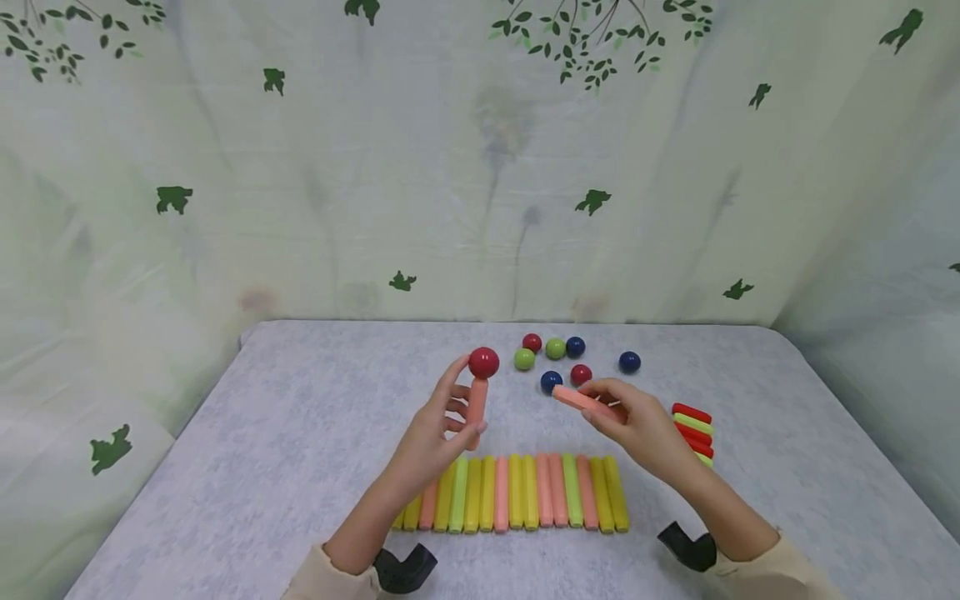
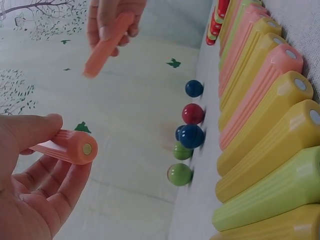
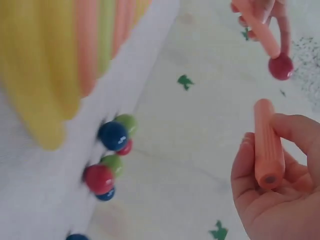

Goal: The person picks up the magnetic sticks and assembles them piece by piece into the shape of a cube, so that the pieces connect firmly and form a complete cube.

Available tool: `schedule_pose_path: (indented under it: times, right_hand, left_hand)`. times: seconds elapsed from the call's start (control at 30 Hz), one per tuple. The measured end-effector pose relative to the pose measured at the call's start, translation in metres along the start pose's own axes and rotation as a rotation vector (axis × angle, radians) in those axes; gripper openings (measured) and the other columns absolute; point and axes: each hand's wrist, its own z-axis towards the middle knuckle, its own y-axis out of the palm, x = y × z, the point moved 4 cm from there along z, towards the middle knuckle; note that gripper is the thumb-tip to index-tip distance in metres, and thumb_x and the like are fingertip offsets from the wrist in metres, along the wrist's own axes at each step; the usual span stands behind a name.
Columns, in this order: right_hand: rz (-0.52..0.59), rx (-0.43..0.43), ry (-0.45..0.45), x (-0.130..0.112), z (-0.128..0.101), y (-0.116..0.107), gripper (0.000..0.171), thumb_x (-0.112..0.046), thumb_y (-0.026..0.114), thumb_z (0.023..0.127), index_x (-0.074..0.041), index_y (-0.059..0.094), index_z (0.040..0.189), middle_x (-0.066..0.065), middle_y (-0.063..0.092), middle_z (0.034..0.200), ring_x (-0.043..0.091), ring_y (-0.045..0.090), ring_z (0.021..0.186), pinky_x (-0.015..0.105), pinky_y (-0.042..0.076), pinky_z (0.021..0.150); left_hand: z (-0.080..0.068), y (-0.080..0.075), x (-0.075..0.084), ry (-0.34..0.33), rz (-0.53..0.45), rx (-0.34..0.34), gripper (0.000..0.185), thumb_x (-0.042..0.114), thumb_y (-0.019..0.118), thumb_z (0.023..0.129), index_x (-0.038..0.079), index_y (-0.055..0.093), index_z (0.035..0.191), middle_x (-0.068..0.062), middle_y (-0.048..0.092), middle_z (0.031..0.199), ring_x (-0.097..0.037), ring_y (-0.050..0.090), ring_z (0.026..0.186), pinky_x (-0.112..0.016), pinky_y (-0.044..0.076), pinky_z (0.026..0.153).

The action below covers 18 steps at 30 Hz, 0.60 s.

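Observation:
My left hand (image 1: 429,437) holds a pink stick (image 1: 477,400) upright between thumb and fingers, above the table. A red ball (image 1: 483,362) sits on the stick's top end, with the index fingertip touching it. To the right, my right hand (image 1: 641,421) pinches a second pink stick (image 1: 579,401), tilted, its free end pointing left toward the ball but apart from it. In the left wrist view, the left hand's ribbed stick (image 2: 67,146) shows a round disc in its end. The right wrist view shows the other ribbed stick (image 3: 268,145) between thumb and fingers.
A row of yellow, pink and green sticks (image 1: 530,492) lies near the front of the table (image 1: 247,467). Behind the hands are loose balls: green (image 1: 524,359), blue (image 1: 629,362) and red (image 1: 581,375). Red and green sticks (image 1: 693,423) lie at the right.

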Motion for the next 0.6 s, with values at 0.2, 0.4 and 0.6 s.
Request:
schedule_pose_path:
  times: [0.2,0.4,0.6]
  right_hand:
    - [0.118,-0.020,-0.127,-0.028,0.020,0.003,0.029,-0.016,0.065,0.084,-0.014,0.059,0.112,0.000,0.057,0.105,0.019,0.050,0.086,0.027,0.049,0.065]
    - [0.164,-0.038,-0.184,-0.042,0.032,0.010,0.028,-0.014,0.065,0.083,-0.014,0.060,0.111,-0.001,0.057,0.099,0.019,0.050,0.083,0.029,0.049,0.064]
    - [0.196,-0.030,-0.185,-0.043,0.034,0.013,0.028,-0.016,0.065,0.083,-0.011,0.060,0.111,0.000,0.057,0.098,0.019,0.050,0.084,0.029,0.050,0.065]
  left_hand:
    - [-0.001,0.003,0.002,-0.002,-0.011,-0.014,0.085,0.007,0.070,0.078,0.029,0.018,0.142,0.000,0.053,0.103,-0.009,0.052,0.084,-0.024,0.049,0.070]
    - [-0.002,0.006,0.004,0.012,-0.010,-0.036,0.086,0.007,0.070,0.077,0.026,0.018,0.143,-0.001,0.053,0.101,-0.010,0.053,0.083,-0.022,0.049,0.070]
    - [-0.002,0.008,0.003,-0.011,-0.063,-0.051,0.088,0.006,0.071,0.076,0.024,0.016,0.143,-0.002,0.052,0.102,-0.012,0.054,0.087,-0.023,0.049,0.072]
